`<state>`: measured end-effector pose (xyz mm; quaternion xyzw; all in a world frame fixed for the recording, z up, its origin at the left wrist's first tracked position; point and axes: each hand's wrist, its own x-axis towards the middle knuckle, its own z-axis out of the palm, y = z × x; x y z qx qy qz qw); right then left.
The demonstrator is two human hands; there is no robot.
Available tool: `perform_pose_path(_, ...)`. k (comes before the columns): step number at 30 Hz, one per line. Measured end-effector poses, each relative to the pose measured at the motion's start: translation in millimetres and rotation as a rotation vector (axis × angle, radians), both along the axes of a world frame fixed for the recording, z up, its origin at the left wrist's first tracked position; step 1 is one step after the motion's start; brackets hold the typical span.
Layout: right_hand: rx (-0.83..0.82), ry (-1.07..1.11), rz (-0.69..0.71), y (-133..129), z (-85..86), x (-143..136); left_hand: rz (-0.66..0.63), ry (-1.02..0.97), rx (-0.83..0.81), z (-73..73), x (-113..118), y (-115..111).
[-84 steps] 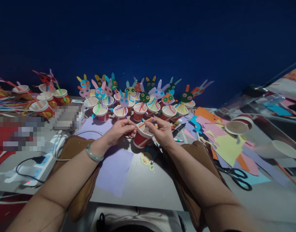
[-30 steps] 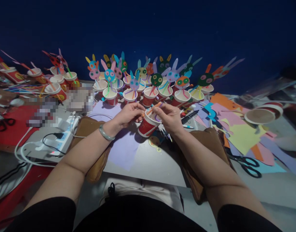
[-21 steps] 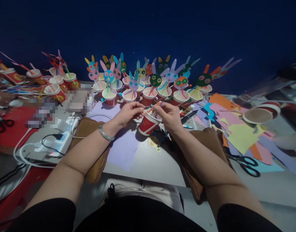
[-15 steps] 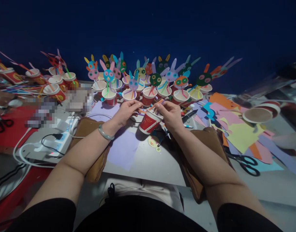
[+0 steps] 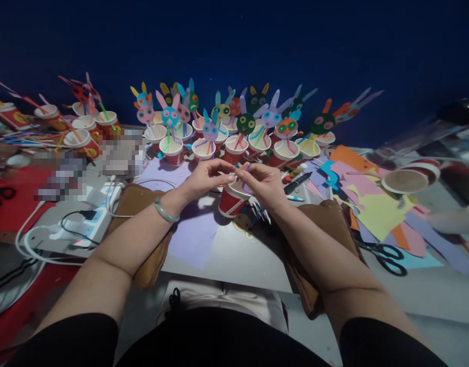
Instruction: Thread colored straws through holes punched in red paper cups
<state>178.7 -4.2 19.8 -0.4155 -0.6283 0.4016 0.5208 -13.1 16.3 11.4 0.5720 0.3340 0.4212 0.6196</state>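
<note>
A red and white paper cup (image 5: 231,203) stands on the table below my hands, slightly tilted. My left hand (image 5: 209,177) is closed in a pinch at the cup's rim, its thumb and fingertips meeting the right hand's. My right hand (image 5: 263,184) is closed on coloured drinking straws (image 5: 245,167); orange and purple bits show between the fingers. The straws' lower ends inside the cup are mostly hidden by the hands. Under the cup's right side lie a yellow round paper face (image 5: 242,222) and a small yellow disc (image 5: 249,235).
Behind stand several paper cups (image 5: 236,145) with paper animal faces on straws. Paper scraps (image 5: 380,214) and black scissors (image 5: 389,257) lie at right, near a black pen (image 5: 297,182). Brown pads (image 5: 330,229) are under my forearms. A power strip (image 5: 95,224) with cables lies left.
My left hand has moved right, and its fingertips now meet my right hand's above the cup. The cup stands more upright and slightly further left. The view has shifted slightly.
</note>
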Motion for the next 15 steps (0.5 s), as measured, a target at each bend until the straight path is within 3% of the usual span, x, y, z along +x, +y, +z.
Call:
perform_pose_path(4, -0.009, -0.054, 0.023, -5, 4.2, -2, -0.091, -0.010, -0.027, 4.0, 1, -3)
perform_pose_path(10, 0.072, -0.112, 0.022, -6, 6.1, -1, -0.044, 0.023, -0.084, 12.2, 2, -9)
perform_pose_path(15, 0.014, -0.065, 0.055, -4, 4.2, 0, -0.013, 0.006, -0.104, 18.1, 4, -12)
